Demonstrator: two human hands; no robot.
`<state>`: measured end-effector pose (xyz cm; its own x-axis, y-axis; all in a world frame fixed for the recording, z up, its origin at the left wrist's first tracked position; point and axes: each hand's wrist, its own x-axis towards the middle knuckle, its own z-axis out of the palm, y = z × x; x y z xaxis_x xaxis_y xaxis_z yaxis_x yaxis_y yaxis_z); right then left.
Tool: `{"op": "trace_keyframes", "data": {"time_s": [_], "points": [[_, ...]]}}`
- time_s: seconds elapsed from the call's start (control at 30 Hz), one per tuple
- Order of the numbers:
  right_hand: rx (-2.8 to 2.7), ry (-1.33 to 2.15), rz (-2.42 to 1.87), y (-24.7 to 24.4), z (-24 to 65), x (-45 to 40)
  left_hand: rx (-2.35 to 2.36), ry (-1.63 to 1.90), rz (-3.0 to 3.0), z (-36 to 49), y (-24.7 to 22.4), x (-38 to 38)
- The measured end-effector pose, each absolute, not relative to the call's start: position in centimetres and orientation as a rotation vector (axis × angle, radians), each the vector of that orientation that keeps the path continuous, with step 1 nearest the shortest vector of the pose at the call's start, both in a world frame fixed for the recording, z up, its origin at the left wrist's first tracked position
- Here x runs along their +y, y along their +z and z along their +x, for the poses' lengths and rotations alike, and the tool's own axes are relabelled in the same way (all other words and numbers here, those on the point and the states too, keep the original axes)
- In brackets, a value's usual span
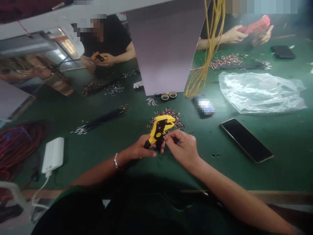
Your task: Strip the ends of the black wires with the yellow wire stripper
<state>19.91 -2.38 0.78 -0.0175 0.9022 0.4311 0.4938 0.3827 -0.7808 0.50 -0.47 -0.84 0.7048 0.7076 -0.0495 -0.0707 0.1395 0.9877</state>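
Note:
My left hand is wrapped round the handles of a yellow and black wire stripper, its jaws pointing up and to the right. Close against the tool, my right hand has thumb and fingertips pinched together; whatever they hold is too small to make out. Just beyond the stripper lies a heap of short copper-tipped wire pieces, partly hidden by it. A bundle of black wires with pale ends at one side rests to the left.
A phone and a clear plastic bag lie to the right. Two tape rolls sit by an upright panel; yellow wires hang beside it. A white power bank and red cables are left. Co-workers' hands work opposite.

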Motion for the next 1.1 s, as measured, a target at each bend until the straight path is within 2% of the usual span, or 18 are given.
{"op": "trace_keyframes", "data": {"time_s": [0.6, 1.1], "points": [[-1.617, 0.623, -1.223, 0.8, 19.5, -2.5, 0.723, 0.652, 1.573, 0.7, -0.7, -0.7], [-1.607, 0.648, -1.249, 0.4, 19.6, -2.3, 0.922, 0.703, 1.458, 0.9, -1.5, -1.5]]}}
